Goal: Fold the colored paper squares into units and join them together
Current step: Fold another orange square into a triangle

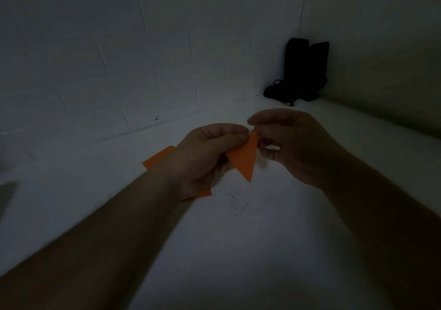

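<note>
An orange folded paper piece (245,158) hangs in the air above the white table, its pointed tip down. My left hand (205,152) grips it from the left, thumb and fingers curled round its upper edge. My right hand (286,142) pinches the paper's top right corner between thumb and fingers. More orange paper (158,158) pokes out behind my left wrist, and another orange corner (202,194) shows below that hand; whether these are separate sheets is hidden by the hand.
The white table (214,238) meets a white brick wall (119,59) at the back. A black pouch with a cord (300,71) stands in the far right corner. Small dark specks (236,202) mark the table below the hands. The scene is dim.
</note>
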A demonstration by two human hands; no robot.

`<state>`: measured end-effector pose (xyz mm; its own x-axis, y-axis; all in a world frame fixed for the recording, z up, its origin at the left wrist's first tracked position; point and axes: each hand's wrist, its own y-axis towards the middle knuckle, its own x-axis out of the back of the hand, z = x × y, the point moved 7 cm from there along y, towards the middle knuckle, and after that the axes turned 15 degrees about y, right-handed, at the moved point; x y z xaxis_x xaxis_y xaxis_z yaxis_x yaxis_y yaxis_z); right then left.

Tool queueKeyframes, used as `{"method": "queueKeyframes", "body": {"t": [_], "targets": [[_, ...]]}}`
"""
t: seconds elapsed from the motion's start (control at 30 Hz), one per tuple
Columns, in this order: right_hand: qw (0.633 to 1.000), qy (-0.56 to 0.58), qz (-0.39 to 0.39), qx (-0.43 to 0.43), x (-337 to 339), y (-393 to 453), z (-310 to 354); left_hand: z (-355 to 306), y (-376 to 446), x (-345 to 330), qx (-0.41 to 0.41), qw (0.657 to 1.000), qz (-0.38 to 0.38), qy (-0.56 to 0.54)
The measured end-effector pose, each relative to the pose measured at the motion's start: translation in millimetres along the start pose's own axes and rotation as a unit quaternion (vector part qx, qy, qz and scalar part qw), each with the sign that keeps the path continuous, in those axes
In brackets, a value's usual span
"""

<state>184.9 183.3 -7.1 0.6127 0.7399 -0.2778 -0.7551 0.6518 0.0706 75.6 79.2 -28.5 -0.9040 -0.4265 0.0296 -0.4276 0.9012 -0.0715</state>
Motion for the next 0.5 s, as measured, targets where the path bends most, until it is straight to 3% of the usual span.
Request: {"method": "queueKeyframes", "body": {"t": [0.1, 0.23, 0.3, 0.37, 0.5], "targets": [[0.997, -0.073, -0.009, -0.006, 0.7, 0.3, -1.7, 5.5, 3.2, 1.5, 0.062, 0.992, 0.014, -0.111], [0.961, -0.255, 0.000, 0.102, -8.9, -5.1, 8.3, 9.4, 3.4, 0.0, 0.104, 0.973, 0.045, -0.199], [0.968, -0.227, -0.021, 0.109, -5.3, -3.0, 6.8, 9.2, 3.7, -1.4, 0.111, 0.965, 0.066, -0.226], [0.987, -0.140, -0.047, 0.058, 0.8, 0.1, 0.5, 6.1, 5.4, 0.3, 0.096, 0.965, 0.067, -0.234], [0.998, 0.014, -0.031, -0.051, -1.1, 0.5, -13.3, -1.1, 4.0, 12.4, 0.035, 0.996, -0.027, -0.074]]}}
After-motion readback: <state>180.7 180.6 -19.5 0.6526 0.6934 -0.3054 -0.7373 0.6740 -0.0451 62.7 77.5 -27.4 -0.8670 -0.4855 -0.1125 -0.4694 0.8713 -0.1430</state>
